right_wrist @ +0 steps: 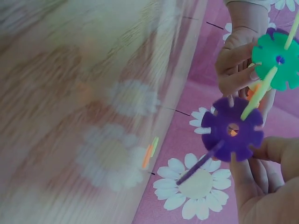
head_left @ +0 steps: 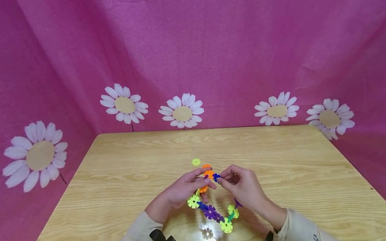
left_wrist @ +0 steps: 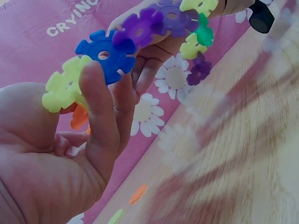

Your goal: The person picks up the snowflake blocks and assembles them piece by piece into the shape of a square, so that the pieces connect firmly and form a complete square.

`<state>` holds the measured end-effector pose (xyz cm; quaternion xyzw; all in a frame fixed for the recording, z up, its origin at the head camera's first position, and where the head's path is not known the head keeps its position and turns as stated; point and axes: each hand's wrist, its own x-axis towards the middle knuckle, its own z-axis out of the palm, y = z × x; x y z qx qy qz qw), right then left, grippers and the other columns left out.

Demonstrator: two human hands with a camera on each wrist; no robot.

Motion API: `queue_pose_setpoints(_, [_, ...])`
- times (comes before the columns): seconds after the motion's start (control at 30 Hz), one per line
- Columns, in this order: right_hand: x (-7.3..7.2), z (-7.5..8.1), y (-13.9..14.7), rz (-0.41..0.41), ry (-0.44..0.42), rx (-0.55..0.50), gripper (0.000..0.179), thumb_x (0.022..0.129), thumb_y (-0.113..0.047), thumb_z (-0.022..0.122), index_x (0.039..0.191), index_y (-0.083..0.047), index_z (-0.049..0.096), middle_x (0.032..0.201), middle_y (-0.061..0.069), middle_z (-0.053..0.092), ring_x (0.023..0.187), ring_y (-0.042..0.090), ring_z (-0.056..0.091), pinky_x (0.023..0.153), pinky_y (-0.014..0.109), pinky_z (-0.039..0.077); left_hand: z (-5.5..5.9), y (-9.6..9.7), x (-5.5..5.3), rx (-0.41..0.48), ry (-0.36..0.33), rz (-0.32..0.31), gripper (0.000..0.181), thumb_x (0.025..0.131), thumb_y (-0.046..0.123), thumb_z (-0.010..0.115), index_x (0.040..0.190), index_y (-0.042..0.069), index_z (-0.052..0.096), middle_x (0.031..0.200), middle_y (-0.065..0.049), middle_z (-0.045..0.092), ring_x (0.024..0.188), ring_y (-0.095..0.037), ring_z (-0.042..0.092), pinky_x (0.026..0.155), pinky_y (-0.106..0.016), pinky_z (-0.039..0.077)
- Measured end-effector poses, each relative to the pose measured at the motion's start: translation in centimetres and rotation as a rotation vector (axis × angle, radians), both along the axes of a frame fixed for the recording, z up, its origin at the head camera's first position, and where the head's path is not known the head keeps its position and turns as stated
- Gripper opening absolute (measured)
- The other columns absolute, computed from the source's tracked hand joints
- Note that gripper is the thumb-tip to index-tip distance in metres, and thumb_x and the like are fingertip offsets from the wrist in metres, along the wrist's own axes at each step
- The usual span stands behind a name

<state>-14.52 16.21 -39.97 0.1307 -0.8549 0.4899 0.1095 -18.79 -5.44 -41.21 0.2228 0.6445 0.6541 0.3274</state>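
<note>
My left hand (head_left: 183,191) grips one end of a chain of notched, flower-shaped plastic discs, its fingers round an orange disc (head_left: 209,174). In the left wrist view, a yellow-green disc (left_wrist: 67,84) and a blue disc (left_wrist: 106,55) run past those fingers, followed by a purple disc (left_wrist: 139,29). Thumb and fingers of my right hand (head_left: 246,186) pinch a small dark blue disc (head_left: 216,177) against the orange disc's edge. The chain's other end hangs below the right hand, with a green disc (right_wrist: 275,58) and a dark purple disc (right_wrist: 232,128).
A loose yellow-green disc (head_left: 196,162) lies on the wooden table (head_left: 133,155) beyond the left hand, beside a loose orange disc (right_wrist: 147,155). A pink cloth (head_left: 209,44) with printed daisies hangs behind and at the sides. The glossy tabletop reflects the chain.
</note>
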Motion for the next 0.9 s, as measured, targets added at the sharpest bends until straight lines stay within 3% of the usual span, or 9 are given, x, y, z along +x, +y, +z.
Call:
queue_pose_setpoints(0.2, [0.08,0.02,-0.17,0.007,0.028,0.000,0.009,0.085,-0.003,0.078,0.086,-0.009,0.071,0.079,0.001,0.074,0.065,0.005,0.067,0.060,0.023,0.058,-0.11,0.09,-0.14,0.024,-0.009,0.014,0.057,0.106,0.024,0.049,0.157,0.010,0.028,0.122,-0.019,0.067,0.066,-0.014,0.065,0.078,-0.029,0.054])
queue_pose_setpoints(0.4, [0.37,0.22,-0.54,0.003,0.056,0.039,0.009,0.084,-0.001,0.077,0.084,-0.008,0.072,0.076,0.000,0.073,0.060,0.002,0.061,0.054,0.022,0.054,-0.27,-0.29,-0.27,0.028,-0.001,-0.011,0.057,0.106,0.025,0.049,0.157,0.009,0.029,0.123,-0.018,0.067,0.065,-0.014,0.065,0.076,-0.029,0.055])
queue_pose_setpoints(0.67, [-0.12,-0.13,-0.67,-0.002,0.054,0.057,0.009,0.083,0.000,0.078,0.083,-0.007,0.072,0.076,-0.001,0.073,0.060,0.002,0.061,0.054,0.020,0.053,-0.18,-0.10,-0.20,0.033,-0.004,0.001,0.054,0.107,0.022,0.047,0.157,0.010,0.029,0.128,-0.034,0.057,0.068,-0.016,0.065,0.078,-0.030,0.055])
queue_pose_setpoints(0.9, [-0.59,-0.42,-0.51,0.030,0.021,0.040,0.013,0.082,0.000,0.079,0.086,-0.008,0.070,0.081,0.001,0.074,0.072,0.005,0.070,0.065,0.018,0.058,-0.76,-0.20,-0.59,0.014,-0.027,0.009,0.054,0.106,0.024,0.048,0.155,0.009,0.033,0.121,-0.019,0.066,0.070,-0.016,0.067,0.082,-0.032,0.055])
